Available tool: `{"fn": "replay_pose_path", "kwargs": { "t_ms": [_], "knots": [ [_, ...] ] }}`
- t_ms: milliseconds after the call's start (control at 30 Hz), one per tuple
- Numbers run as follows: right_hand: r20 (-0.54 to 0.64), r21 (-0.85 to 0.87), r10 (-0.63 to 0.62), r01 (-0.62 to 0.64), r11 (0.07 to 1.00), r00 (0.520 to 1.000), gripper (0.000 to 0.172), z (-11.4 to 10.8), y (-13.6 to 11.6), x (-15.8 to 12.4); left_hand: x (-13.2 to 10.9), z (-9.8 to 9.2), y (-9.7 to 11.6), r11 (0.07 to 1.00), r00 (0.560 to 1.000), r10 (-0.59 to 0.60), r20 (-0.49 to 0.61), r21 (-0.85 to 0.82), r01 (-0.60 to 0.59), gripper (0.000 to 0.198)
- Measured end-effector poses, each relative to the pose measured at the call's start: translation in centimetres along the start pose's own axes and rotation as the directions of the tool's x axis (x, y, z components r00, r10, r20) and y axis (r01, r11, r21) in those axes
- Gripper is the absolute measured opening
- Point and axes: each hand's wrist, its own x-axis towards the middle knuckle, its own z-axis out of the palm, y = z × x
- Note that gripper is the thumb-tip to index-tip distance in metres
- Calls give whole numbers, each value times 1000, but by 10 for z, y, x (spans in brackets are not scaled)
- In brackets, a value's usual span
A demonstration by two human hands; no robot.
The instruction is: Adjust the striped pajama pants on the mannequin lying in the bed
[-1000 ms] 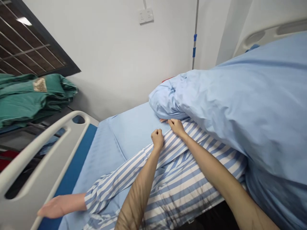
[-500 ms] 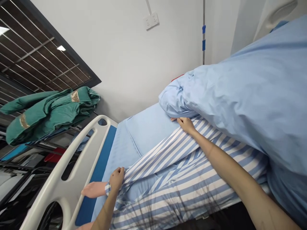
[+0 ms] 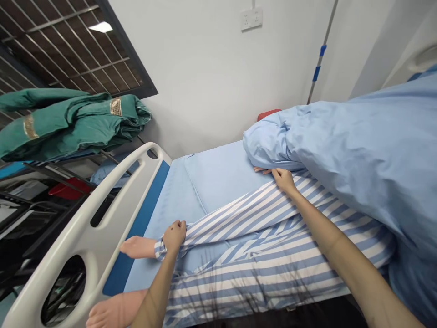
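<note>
Noted left hand (image 3: 175, 234) moved, against one second ago, from the middle of the trousers (image 3: 239, 218) down to the lower end; found right hand (image 3: 283, 180) kept at the upper part, beside the quilt (image 3: 344, 146). Observed left hand curled closed over the cloth just above the cuff (image 3: 159, 250), knuckles up; cannot see the fingertips beneath. Observed right hand likewise curled, thumb against forefinger, pinching the far upper edge of the trousers; cannot tell the amount of cloth inside. Recorded trousers, striped blue and white, lying lengthwise on the sheet (image 3: 218, 173), drawn into long straight folds between both hands. Recorded far foot (image 3: 138, 247) out beyond the cuff, near foot (image 3: 116, 312) past the lower end of the trousers, partly behind the left forearm (image 3: 155, 296). Located pink fingers (image 3: 259, 170) just off the far upper edge of the trousers, emerging from under the quilt, near right hand. Found quilt heaped over the upper end of the trousers, footboard (image 3: 99, 250) past the lower end, green cloth (image 3: 99, 123) farther out, socket (image 3: 251, 19) and pole (image 3: 320, 64) beyond the far side.
</note>
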Motion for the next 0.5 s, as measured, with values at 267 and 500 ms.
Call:
{"fn": "replay_pose_path", "kwargs": {
  "t_ms": [267,500],
  "knots": [
    [4,32,57,-57,998,998,40,56,-78,-36,-4,8,-5,997,996,72,-59,-14,-73,40],
    [353,414,-250,89,906,901,42,235,-235,-152,-3,12,-13,991,993,111,-49,-74,-114,37]
  ]
}}
